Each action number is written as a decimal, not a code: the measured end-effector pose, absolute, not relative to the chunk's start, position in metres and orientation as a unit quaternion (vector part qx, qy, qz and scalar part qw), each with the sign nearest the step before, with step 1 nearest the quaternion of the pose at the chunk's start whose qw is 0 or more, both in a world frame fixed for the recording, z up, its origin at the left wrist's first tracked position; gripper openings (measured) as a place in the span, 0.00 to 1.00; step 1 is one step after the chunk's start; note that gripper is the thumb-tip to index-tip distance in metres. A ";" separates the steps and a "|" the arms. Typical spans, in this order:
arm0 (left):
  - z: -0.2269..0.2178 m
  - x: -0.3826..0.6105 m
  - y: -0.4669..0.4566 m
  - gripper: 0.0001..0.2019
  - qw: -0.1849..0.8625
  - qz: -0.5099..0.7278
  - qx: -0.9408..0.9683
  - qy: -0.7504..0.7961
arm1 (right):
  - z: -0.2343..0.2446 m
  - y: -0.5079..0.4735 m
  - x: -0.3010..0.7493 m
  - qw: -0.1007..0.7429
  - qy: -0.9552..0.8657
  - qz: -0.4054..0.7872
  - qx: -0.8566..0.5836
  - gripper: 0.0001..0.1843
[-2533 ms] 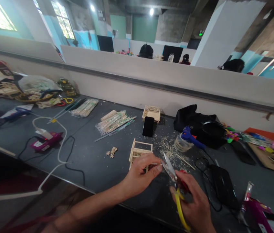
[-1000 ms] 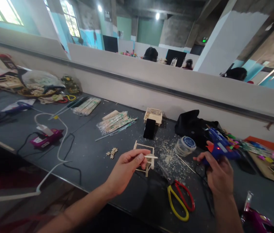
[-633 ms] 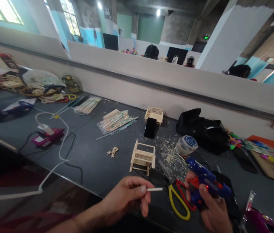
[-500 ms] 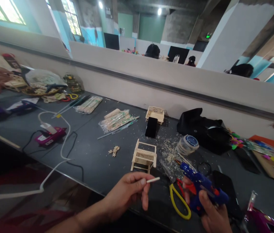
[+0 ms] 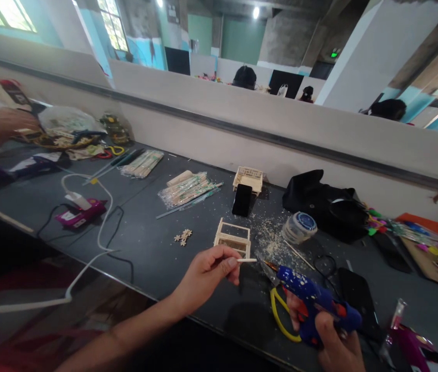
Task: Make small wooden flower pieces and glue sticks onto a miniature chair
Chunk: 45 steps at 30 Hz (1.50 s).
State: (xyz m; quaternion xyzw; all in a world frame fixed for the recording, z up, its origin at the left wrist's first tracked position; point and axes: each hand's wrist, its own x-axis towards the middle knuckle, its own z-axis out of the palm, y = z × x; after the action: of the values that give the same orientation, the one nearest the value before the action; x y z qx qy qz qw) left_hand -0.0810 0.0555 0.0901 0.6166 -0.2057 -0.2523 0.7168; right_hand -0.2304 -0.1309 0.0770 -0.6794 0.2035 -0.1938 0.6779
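Observation:
Between thumb and fingers, my left hand (image 5: 213,271) pinches a short pale wooden stick (image 5: 247,260). Its free end points right, close to the nozzle of a blue hot glue gun (image 5: 312,297); whether they touch I cannot tell. My right hand (image 5: 333,336) is wrapped round the glue gun's handle, with fingers by the red trigger. Just behind my left hand stands a small wooden frame model (image 5: 234,235), its lower part hidden by the hand. Scissors with yellow handles (image 5: 279,315) lie partly under the glue gun.
Small wooden flower pieces (image 5: 183,237) lie left of the model. Farther back are bagged sticks (image 5: 188,190), a phone (image 5: 241,200) against another wooden model (image 5: 248,179), and a lidded jar (image 5: 299,228). A purple power strip (image 5: 80,213) trails cords. Another person's hand (image 5: 0,126) is at far left.
My left hand has raised the stick up and away, now in front of the model. The glue gun has shifted slightly left, its nozzle closer to the stick's end.

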 end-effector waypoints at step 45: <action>0.090 -0.082 0.059 0.13 0.717 -0.243 0.612 -0.229 | 0.081 -0.123 -0.226 0.701 0.243 -0.179 -0.646 0.26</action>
State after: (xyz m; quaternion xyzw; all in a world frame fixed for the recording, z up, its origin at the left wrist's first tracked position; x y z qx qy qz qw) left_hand -0.0815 0.0587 0.0904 0.6123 -0.2290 -0.2426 0.7169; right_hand -0.2258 -0.1229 0.0809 -0.6464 0.2428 -0.1787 0.7009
